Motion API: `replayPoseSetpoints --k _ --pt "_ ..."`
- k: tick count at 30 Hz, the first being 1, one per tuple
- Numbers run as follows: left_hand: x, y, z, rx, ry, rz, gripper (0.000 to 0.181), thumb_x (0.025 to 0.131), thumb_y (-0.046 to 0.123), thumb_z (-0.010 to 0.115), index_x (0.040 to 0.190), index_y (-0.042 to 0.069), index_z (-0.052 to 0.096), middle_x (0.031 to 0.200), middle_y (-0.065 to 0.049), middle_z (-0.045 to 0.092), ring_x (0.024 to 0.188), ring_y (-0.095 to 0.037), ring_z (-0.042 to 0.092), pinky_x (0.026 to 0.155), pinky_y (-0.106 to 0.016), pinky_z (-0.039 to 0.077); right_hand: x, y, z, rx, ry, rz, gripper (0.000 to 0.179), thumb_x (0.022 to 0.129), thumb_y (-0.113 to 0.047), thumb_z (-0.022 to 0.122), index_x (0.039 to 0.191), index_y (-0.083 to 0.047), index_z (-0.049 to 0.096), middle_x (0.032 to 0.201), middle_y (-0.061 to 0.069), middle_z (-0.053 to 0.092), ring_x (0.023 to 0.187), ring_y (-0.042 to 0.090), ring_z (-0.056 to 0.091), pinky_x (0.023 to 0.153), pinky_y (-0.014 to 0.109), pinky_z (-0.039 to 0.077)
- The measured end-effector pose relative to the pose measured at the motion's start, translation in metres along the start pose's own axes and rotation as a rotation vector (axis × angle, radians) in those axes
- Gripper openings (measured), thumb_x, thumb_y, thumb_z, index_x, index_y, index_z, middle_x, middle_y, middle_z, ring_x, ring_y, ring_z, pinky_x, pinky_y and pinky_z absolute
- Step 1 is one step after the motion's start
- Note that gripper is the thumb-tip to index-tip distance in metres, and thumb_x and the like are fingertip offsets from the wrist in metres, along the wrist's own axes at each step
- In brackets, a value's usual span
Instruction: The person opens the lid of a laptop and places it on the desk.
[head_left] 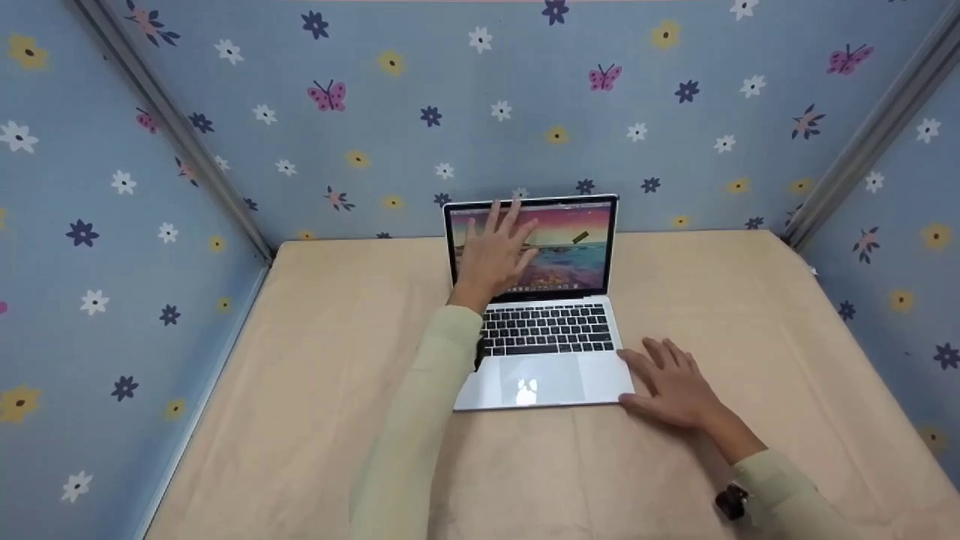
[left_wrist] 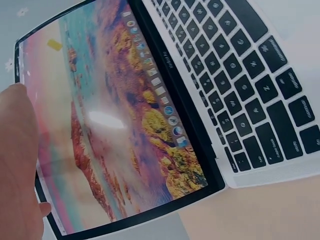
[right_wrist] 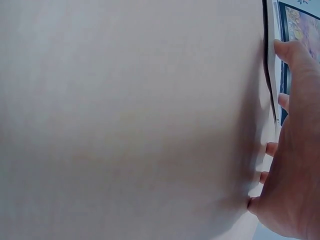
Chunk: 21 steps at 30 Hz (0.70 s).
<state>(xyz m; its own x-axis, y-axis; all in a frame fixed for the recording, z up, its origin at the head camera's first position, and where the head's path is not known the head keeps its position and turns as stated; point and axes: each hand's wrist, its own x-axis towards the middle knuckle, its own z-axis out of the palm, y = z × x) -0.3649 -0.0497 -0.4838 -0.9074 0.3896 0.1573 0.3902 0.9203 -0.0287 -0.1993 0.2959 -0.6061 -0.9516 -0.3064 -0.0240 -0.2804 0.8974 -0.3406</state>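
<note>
A silver laptop (head_left: pixel 480 390) stands opened up on the table, its screen (head_left: pixel 574 266) lit with a colourful seaside picture. My left hand (head_left: pixel 493 255) is spread in front of the screen's left half, fingertips right at the top edge. In the left wrist view, that hand (left_wrist: pixel 17 165) overlaps the lid's upper border, and the keyboard (left_wrist: pixel 240 75) shows beyond the hinge. Beside the laptop's front right corner is my right hand (head_left: pixel 675 390), its fingers spread, with thumb and forefinger at the side edge. The right wrist view shows this hand (right_wrist: pixel 300 160) low over the table, thumb at the laptop's edge.
A beige cover (head_left: pixel 315 360) lies over the table. Blue flowered panels (head_left: pixel 420 90) stand behind and at both sides, with grey metal posts (head_left: pixel 180 127) at the corners. A dark watch-like object (head_left: pixel 731 501) sits at my right wrist.
</note>
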Motion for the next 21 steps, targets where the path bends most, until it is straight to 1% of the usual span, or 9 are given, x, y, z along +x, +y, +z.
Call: replayPoseSetpoints --k 4,8,11,15,21 --pt "-0.007 0.000 0.006 0.069 0.070 0.022 0.061 0.120 0.059 0.036 0.178 0.040 0.033 0.192 -0.003 0.020 0.178 -0.037 0.022 0.134 -0.070 0.039 0.000 0.000 0.000 0.002 0.004 0.004 0.083 0.098 -0.069 0.069 0.167 -0.024 0.055 0.176 0.030 0.042 0.166 0.065 0.031 0.127 0.091 0.024" --pt "-0.011 -0.002 0.010 0.087 0.124 0.036 0.060 0.120 0.057 0.041 0.177 0.041 0.036 0.191 -0.003 0.023 0.177 -0.037 0.025 0.131 -0.070 0.042 0.001 0.001 0.001 0.002 -0.011 0.009 0.084 0.098 -0.069 0.069 0.168 -0.025 0.053 0.177 0.029 0.041 0.167 0.065 0.029 0.128 0.090 0.022" --pt "-0.013 -0.003 0.012 0.083 0.146 0.045 0.060 0.119 0.056 0.045 0.177 0.041 0.037 0.191 -0.004 0.024 0.177 -0.037 0.025 0.130 -0.071 0.043 0.001 0.002 0.001 -0.004 -0.011 0.004 0.084 0.098 -0.069 0.069 0.168 -0.025 0.053 0.177 0.029 0.041 0.166 0.065 0.030 0.127 0.091 0.023" --pt "-0.015 -0.003 0.012 0.068 0.135 0.046 0.060 0.119 0.055 0.045 0.177 0.041 0.036 0.192 -0.004 0.021 0.178 -0.038 0.023 0.130 -0.072 0.043 0.002 0.002 0.000 -0.006 -0.008 -0.002 0.084 0.098 -0.069 0.069 0.168 -0.025 0.054 0.176 0.029 0.042 0.166 0.065 0.031 0.127 0.091 0.024" --pt "-0.014 -0.001 0.009 0.039 0.063 0.029 0.062 0.120 0.057 0.041 0.179 0.043 0.029 0.193 -0.003 0.013 0.180 -0.036 0.013 0.133 -0.073 0.037 0.001 0.002 -0.001 -0.011 -0.012 0.000 0.084 0.099 -0.070 0.068 0.168 -0.024 0.054 0.176 0.030 0.042 0.166 0.066 0.031 0.126 0.091 0.025"
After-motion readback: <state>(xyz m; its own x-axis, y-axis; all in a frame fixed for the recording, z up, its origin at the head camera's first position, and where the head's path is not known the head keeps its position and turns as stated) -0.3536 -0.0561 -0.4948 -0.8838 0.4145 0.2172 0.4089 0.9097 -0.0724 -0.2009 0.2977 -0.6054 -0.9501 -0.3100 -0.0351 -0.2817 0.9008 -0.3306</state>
